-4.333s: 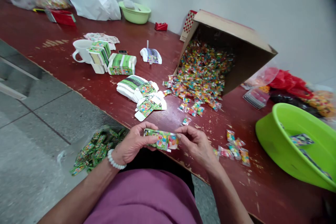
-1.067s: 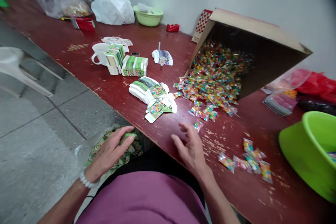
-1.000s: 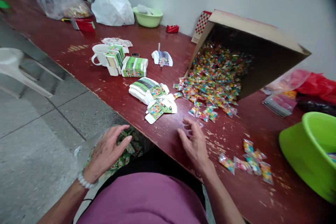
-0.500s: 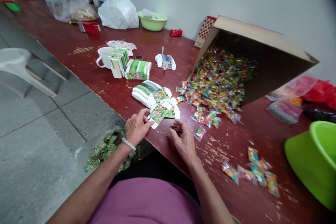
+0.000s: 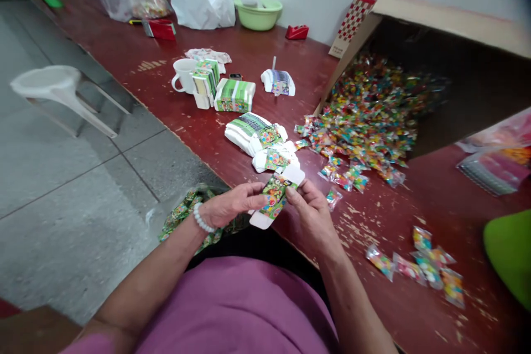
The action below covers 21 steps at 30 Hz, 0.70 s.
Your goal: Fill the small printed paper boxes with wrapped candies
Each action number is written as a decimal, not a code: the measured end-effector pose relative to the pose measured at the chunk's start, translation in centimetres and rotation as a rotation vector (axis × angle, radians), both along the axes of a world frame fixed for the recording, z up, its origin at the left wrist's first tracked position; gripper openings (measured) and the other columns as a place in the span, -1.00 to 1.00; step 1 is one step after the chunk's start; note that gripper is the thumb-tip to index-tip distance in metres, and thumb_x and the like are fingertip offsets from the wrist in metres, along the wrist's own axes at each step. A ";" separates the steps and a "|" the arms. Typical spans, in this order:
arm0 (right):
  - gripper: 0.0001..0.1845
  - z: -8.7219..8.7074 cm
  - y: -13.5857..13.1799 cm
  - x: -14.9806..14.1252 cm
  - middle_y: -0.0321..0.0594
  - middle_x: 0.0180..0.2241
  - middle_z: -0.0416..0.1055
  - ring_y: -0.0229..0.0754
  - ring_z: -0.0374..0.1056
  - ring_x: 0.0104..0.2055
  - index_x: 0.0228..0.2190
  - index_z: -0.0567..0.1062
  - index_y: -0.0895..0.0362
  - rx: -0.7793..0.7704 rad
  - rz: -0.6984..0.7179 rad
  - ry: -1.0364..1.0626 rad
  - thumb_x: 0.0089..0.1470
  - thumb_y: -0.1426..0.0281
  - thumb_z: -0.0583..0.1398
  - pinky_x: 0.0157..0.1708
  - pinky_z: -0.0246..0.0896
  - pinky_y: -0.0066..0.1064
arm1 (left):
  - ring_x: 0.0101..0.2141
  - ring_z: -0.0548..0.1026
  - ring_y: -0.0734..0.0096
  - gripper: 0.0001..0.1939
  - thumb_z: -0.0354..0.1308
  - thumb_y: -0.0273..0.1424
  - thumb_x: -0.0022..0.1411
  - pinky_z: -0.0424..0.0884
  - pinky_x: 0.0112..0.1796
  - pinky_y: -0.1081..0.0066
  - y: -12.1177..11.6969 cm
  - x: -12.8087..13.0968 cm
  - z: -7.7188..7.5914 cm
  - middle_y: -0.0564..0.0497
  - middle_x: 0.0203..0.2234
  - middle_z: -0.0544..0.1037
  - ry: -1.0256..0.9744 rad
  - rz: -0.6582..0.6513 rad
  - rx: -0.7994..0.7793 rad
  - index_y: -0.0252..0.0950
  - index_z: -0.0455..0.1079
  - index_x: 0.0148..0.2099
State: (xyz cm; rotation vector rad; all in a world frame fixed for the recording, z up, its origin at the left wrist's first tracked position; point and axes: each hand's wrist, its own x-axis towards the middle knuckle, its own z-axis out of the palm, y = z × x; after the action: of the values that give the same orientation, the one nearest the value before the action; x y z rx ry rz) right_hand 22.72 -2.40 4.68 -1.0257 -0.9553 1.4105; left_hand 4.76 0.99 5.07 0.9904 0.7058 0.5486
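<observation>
Between my two hands is a small printed candy box (image 5: 274, 197), green with colourful pictures, its white end flaps sticking out. My left hand (image 5: 238, 204), with a beaded bracelet at the wrist, grips its left edge between thumb and fingers. On the other edge my right hand (image 5: 310, 207) pinches it near the upper flap. Just beyond lie more flat boxes (image 5: 271, 159) and a stack of folded cartons (image 5: 244, 128). Wrapped candies (image 5: 344, 177) are scattered right of my right hand, spilling from a tipped cardboard box (image 5: 464, 16).
A white mug (image 5: 185, 76) stands beside bundled green cartons (image 5: 235, 95). Farther back are a green basin (image 5: 258, 14) and a white bag (image 5: 204, 1). Several candies (image 5: 427, 265) lie at the right near a green tub (image 5: 508, 254). A bag of filled packets (image 5: 186, 213) sits below the table's edge.
My left hand has lifted one candy box off the pile and toward me. My right hand has come over and taken its other edge. The view has shifted slightly.
</observation>
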 end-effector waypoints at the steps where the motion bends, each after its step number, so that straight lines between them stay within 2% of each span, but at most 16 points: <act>1: -0.72 0.3 -0.3 -0.2 -0.30 -0.36 0.48 -0.26 0.37 -0.45 -0.13 0.45 0.03 -0.014 0.053 0.021 0.13 0.21 0.26 -0.46 0.37 -0.43 | -0.31 0.57 0.21 -0.40 0.39 -0.02 -0.02 0.45 -0.27 0.33 0.0 0.0 0.0 -0.14 -0.26 0.62 -0.062 -0.036 -0.055 -0.31 0.50 -0.02; 2: -0.71 0.6 -0.5 -0.4 -0.33 -0.40 0.45 -0.31 0.30 -0.55 -0.11 0.43 0.02 -0.029 0.100 0.046 0.15 0.20 0.24 -0.56 0.31 -0.46 | -0.35 0.59 0.18 -0.34 0.39 0.04 -0.07 0.46 -0.29 0.31 0.0 0.0 0.0 -0.16 -0.30 0.63 -0.116 -0.069 -0.102 -0.32 0.49 -0.03; 4: -0.69 1.0 -0.8 -0.6 -0.34 -0.38 0.43 -0.37 0.23 -0.63 -0.08 0.40 0.00 -0.047 0.169 0.091 0.17 0.18 0.23 -0.65 0.25 -0.49 | -0.40 0.60 0.15 -0.28 0.41 0.08 -0.16 0.47 -0.32 0.28 -0.1 -0.1 -0.2 -0.16 -0.36 0.62 -0.195 -0.117 -0.164 -0.33 0.48 -0.07; 7: -0.68 1.2 -1.0 -0.9 -0.28 -0.27 0.45 -0.36 0.32 -0.59 -0.05 0.37 -0.01 -0.053 0.237 0.145 0.18 0.21 0.23 -0.63 0.31 -0.49 | -0.46 0.58 0.21 -0.35 0.44 0.06 -0.19 0.46 -0.35 0.32 -0.4 -0.3 -0.4 -0.11 -0.40 0.60 -0.231 -0.150 -0.194 -0.33 0.50 -0.19; 9: -0.70 1.0 -0.9 -1.0 -0.28 -0.28 0.44 -0.35 0.36 -0.57 -0.06 0.37 0.01 -0.057 0.263 0.187 0.20 0.23 0.23 -0.64 0.31 -0.51 | -0.47 0.55 0.27 -0.41 0.44 0.05 -0.18 0.44 -0.34 0.34 -0.4 -0.4 -0.7 -0.09 -0.44 0.58 -0.223 -0.163 -0.183 -0.35 0.51 -0.27; 14: -0.70 0.0 -0.4 -1.4 -0.30 -0.26 0.43 -0.36 0.36 -0.60 -0.06 0.39 0.01 -0.014 0.192 0.249 0.17 0.27 0.26 -0.66 0.35 -0.50 | -0.46 0.53 0.33 -0.43 0.43 0.02 -0.14 0.40 -0.40 0.44 -0.1 -0.3 -1.4 -0.10 -0.47 0.57 -0.213 -0.143 -0.102 -0.41 0.51 -0.31; 21: -0.80 -0.2 -0.9 -1.3 -0.38 -0.51 0.38 -0.34 0.30 -0.68 -0.11 0.39 0.03 -0.039 0.205 0.233 0.24 0.27 0.20 -0.70 0.29 -0.51 | -0.47 0.56 0.34 -0.43 0.41 0.03 -0.10 0.42 -0.37 0.46 -0.9 0.0 -1.7 -0.10 -0.46 0.59 -0.204 -0.125 -0.101 -0.42 0.55 -0.30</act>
State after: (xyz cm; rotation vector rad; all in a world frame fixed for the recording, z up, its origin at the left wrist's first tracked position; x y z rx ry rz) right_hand 21.40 -3.34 4.44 -0.7873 -0.8820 1.6831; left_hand 4.73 0.10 3.39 0.8641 0.4819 0.4922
